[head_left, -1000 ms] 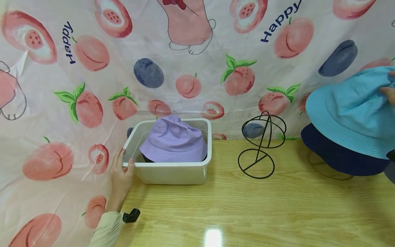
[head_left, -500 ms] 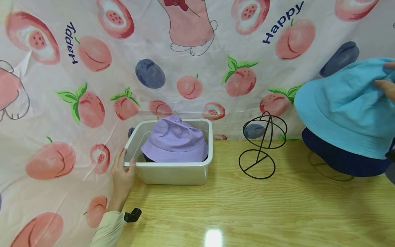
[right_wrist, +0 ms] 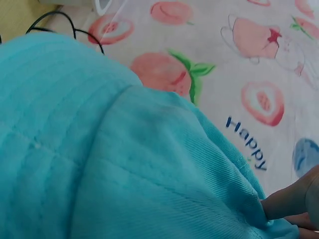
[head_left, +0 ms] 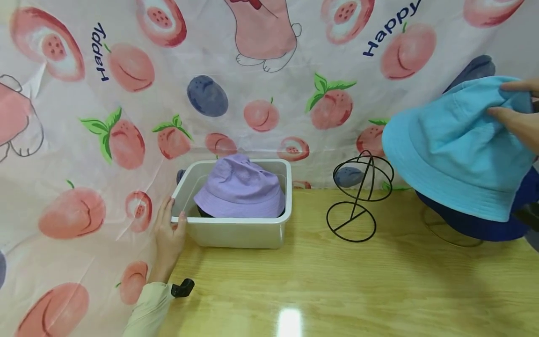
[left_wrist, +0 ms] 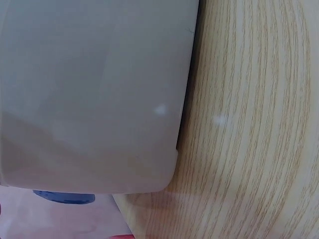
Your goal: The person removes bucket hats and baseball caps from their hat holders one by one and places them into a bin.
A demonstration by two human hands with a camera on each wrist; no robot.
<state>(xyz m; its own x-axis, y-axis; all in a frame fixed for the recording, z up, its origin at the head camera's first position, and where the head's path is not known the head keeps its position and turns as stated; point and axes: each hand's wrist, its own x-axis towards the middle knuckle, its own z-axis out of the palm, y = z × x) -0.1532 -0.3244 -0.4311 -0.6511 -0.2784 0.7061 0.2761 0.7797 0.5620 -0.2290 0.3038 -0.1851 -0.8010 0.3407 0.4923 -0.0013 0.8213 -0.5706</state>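
In the head view my left hand (head_left: 169, 236) rests at the near left corner of a light grey plastic bin (head_left: 237, 234), fingers along its side and thumb at the front rim. A lilac bucket hat (head_left: 242, 187) lies in the bin, with a dark edge below its brim. At the right my right hand (head_left: 515, 112) pinches the crown of a light blue bucket hat (head_left: 455, 145), holding it raised with the brim slanting down to the left. It partly covers a navy hat (head_left: 476, 229) on a stand with a gold wire base (head_left: 455, 243). The right wrist view shows thumb and fingers bunching the blue cloth (right_wrist: 164, 164).
Between the bin and the blue hat stands a black wire hat stand (head_left: 355, 201), bare, with a round base. The wooden table (head_left: 345, 290) runs along the front. A fruit-print cloth (head_left: 261, 47) hangs behind and down the left side.
My right hand has carried the light blue hat to the left and slightly up, off the navy hat and closer to the black stand. My left hand stays at the bin.
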